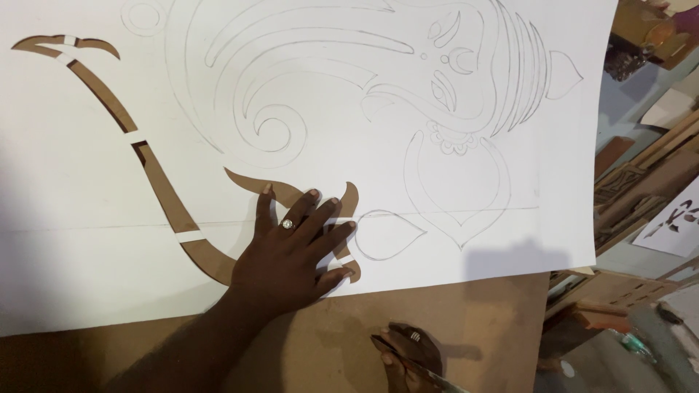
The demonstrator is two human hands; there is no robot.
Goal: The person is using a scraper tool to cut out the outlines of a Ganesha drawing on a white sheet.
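under the left hand (291, 251), white pencilled stencil sheet (451, 233) with cutouts.

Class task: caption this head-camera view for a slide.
Left hand flat on white stencil sheet; right hand holds a tool.

Stacked wooden offcuts (641, 182) and a small cut paper stencil (673, 225) at the right edge

No packages, labels, signs or screens are visible.
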